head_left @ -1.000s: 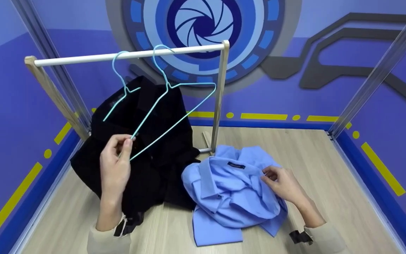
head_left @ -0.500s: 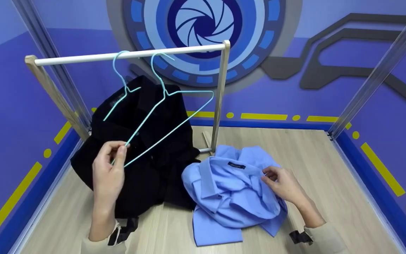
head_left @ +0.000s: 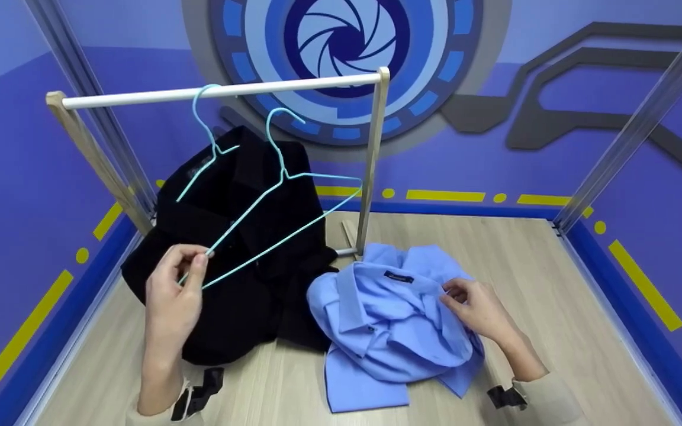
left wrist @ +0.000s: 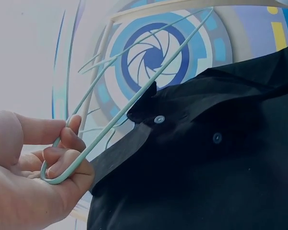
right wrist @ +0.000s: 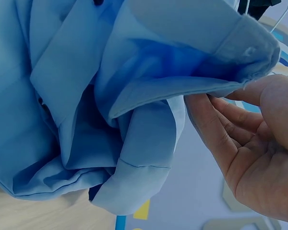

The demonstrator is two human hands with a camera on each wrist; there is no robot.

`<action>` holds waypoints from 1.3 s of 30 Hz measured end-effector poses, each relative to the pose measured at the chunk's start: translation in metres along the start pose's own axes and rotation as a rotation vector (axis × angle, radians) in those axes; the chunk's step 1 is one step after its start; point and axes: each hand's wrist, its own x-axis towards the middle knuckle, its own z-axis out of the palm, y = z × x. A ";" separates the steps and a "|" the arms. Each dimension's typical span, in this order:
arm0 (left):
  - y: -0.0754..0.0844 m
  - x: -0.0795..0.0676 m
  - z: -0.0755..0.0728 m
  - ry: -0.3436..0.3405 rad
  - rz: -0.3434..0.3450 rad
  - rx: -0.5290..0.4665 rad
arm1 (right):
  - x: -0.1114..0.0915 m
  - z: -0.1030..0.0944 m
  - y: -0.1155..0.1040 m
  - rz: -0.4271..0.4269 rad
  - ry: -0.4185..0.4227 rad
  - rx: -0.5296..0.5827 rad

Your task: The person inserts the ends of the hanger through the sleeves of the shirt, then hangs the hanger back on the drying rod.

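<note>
My left hand (head_left: 175,290) pinches a light-green wire hanger (head_left: 245,216) by one lower corner. Its hook now appears below the rack's bar. In the left wrist view, the hanger (left wrist: 127,105) slants up from between my thumb and fingers. A black shirt (head_left: 240,319) with buttons lies heaped behind that hand. A second hanger (head_left: 203,121) hooks over the bar, its lower part inside the black shirt's collar. On the right, my right hand (head_left: 478,307) pinches the collar edge of a crumpled blue shirt (right wrist: 149,28), which rests on the wooden table; some fingertips are hidden by cloth.
A small rack with a white bar (head_left: 140,99) and wooden legs (head_left: 375,154) stands at the back left. The wooden tabletop (head_left: 542,272) extends right of the blue shirt. Blue patterned walls (head_left: 447,160) enclose the back and sides, with metal posts in the corners.
My left hand has moved down and left, toward me, with the hanger. Its hook has dropped from the bar's height to below it. My right hand and the blue shirt have stayed put.
</note>
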 end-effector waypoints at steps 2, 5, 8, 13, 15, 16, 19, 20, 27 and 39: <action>0.000 -0.001 -0.003 -0.010 0.000 0.007 | 0.000 0.000 0.000 0.001 0.000 -0.002; -0.001 -0.002 -0.007 -0.030 0.000 0.015 | 0.000 0.001 0.000 0.003 -0.001 -0.004; -0.002 -0.004 -0.009 -0.047 -0.007 0.024 | 0.001 0.001 0.000 0.006 0.005 0.000; -0.004 -0.006 -0.013 -0.071 -0.024 0.038 | 0.001 0.001 0.002 -0.005 0.004 -0.007; -0.004 -0.008 -0.014 -0.082 -0.024 0.043 | 0.001 0.001 0.003 -0.012 0.003 -0.011; -0.005 -0.009 -0.015 -0.088 -0.024 0.045 | 0.002 0.001 0.003 -0.015 0.003 -0.012; -0.006 -0.011 -0.016 -0.107 -0.024 0.039 | 0.002 0.002 0.004 -0.025 0.007 -0.009; -0.006 -0.012 -0.017 -0.111 -0.025 0.034 | 0.003 0.002 0.005 -0.024 0.005 -0.006; -0.009 -0.012 -0.015 -0.154 -0.014 -0.036 | 0.002 0.001 0.005 -0.002 0.005 -0.002; -0.012 -0.014 -0.009 -0.269 -0.014 -0.085 | 0.003 -0.001 0.003 0.003 0.040 -0.009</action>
